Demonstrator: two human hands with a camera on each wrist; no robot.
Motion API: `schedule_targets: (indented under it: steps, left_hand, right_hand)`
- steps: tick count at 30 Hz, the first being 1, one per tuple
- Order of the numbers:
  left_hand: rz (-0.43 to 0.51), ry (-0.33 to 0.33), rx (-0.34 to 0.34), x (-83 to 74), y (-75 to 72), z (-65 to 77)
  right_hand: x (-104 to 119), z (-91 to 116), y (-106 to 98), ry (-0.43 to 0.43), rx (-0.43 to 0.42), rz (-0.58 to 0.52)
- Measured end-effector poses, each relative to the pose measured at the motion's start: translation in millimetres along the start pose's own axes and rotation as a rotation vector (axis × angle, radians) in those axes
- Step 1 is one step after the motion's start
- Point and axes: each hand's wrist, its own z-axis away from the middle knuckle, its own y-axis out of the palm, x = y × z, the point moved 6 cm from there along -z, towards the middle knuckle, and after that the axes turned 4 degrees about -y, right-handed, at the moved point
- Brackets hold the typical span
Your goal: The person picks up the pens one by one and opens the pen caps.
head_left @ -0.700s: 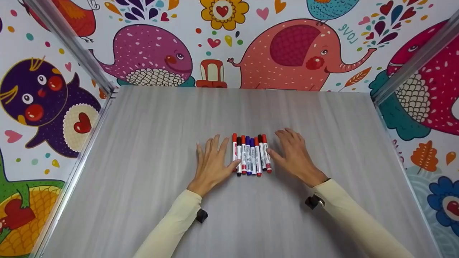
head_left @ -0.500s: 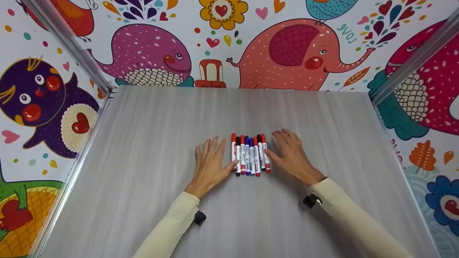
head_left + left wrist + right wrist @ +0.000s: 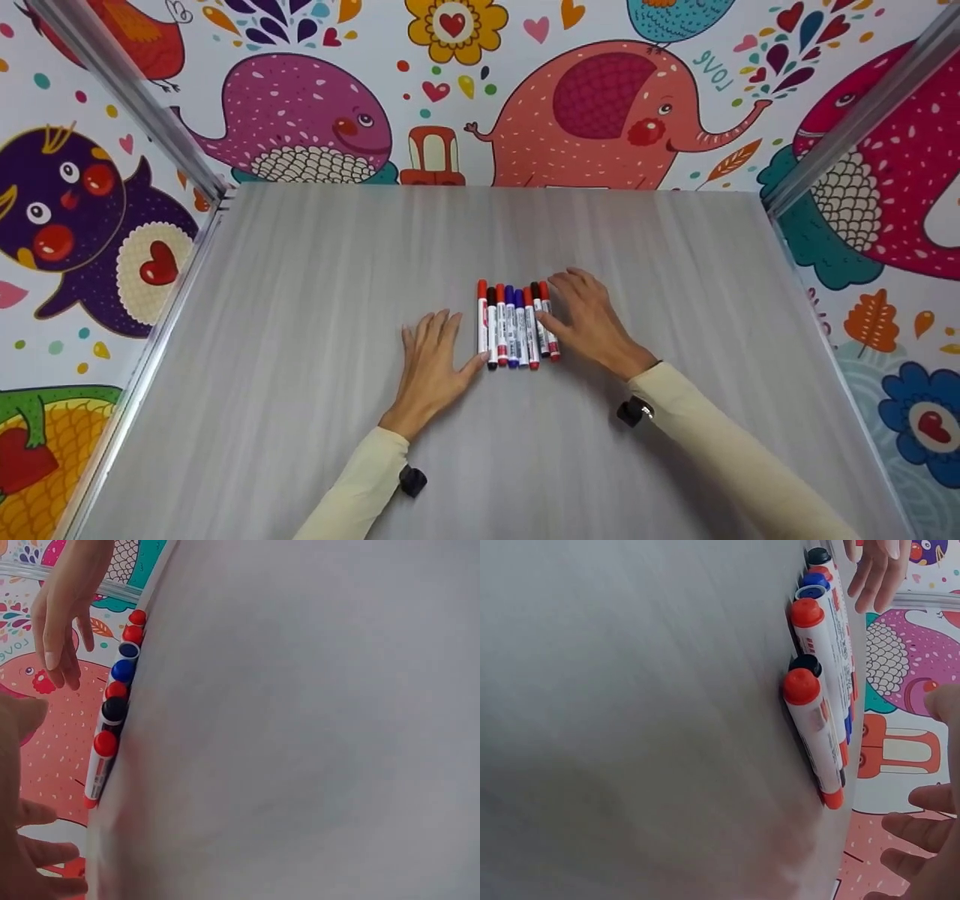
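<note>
A row of several whiteboard markers (image 3: 512, 330) lies side by side on the grey table, with red, black and blue caps. To its left is my left hand (image 3: 429, 375), palm down with fingers spread; its thumb tip is right at the lower end of the leftmost red-capped marker (image 3: 482, 319). On the other side my right hand (image 3: 596, 324) has its fingers extended, the thumb overlapping the rightmost markers and the fingertips close beside their top caps. In the right wrist view, the nearest red-ended marker (image 3: 814, 731) lies slightly apart from the others at its near end.
The wood-grain table (image 3: 300, 262) stretches around the markers on all sides. A patterned wall panel (image 3: 450, 90) with cartoon animals stands behind it, with similar panels at the left and right. Metal posts (image 3: 127, 90) rise at the back corners.
My left hand has drawn back toward me, its thumb sliding down off the leftmost markers. My right hand has shifted left, its fingertips closer to the row. The head view has panned slightly right.
</note>
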Motion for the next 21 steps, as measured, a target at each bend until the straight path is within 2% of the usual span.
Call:
schedule_targets:
  steps: [8,13,21]
  left_hand:
    - [0.048,0.004,-0.021,3.5,4.5,13.7]
    - [0.090,0.001,-0.044,1.8,3.9,19.1]
    - [0.147,0.021,-0.051,-1.8,6.4,21.7]
  right_hand:
    - [5.3,-2.5,16.4,-0.027,0.016,-0.024]
    - [7.1,-6.1,24.2,0.007,0.063,-0.044]
    - [7.5,-10.9,30.1,0.011,0.098,-0.007]
